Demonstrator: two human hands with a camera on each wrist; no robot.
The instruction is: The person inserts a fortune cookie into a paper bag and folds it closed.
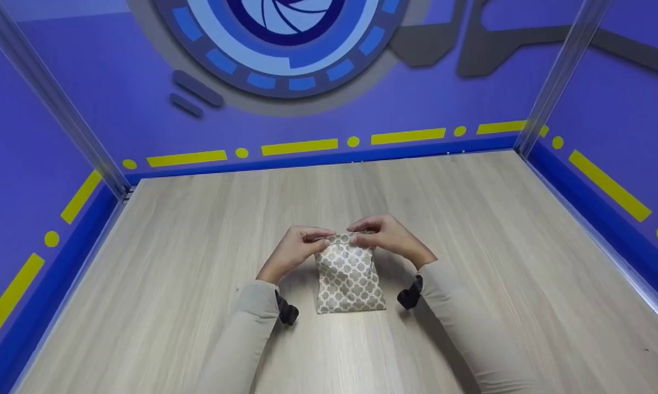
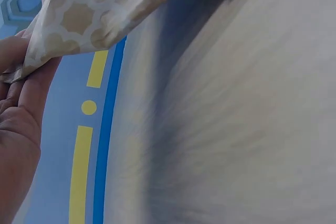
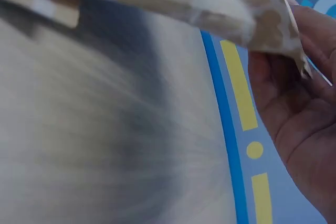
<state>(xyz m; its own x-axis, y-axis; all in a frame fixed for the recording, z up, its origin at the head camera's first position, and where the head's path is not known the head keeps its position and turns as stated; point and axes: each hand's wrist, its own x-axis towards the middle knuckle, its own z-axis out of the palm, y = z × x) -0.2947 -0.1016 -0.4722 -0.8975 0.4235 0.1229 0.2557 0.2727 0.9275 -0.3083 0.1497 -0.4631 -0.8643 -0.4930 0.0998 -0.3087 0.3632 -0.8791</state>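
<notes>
A small cloth pouch [image 1: 348, 279] with a beige and white quatrefoil pattern is at the middle of the table, its lower edge toward me. My left hand [image 1: 299, 249] pinches its upper left corner between thumb and fingers. At the upper right corner, my right hand [image 1: 392, 238] pinches the cloth the same way. In the left wrist view the pouch [image 2: 79, 17] slopes down to the left hand [image 2: 21, 124], its top edge raised above the table. The right wrist view has the pouch's corner [image 3: 268, 24] between the thumb and fingers of the right hand [image 3: 299, 114].
A light wood-grain table [image 1: 186, 246] lies under the hands. Blue panels with yellow markings [image 1: 299, 146] stand along its back and both sides, joined by metal corner posts [image 1: 559, 71]. A black wrist camera [image 1: 288, 313] sits on the left sleeve, another camera [image 1: 410, 295] on the right.
</notes>
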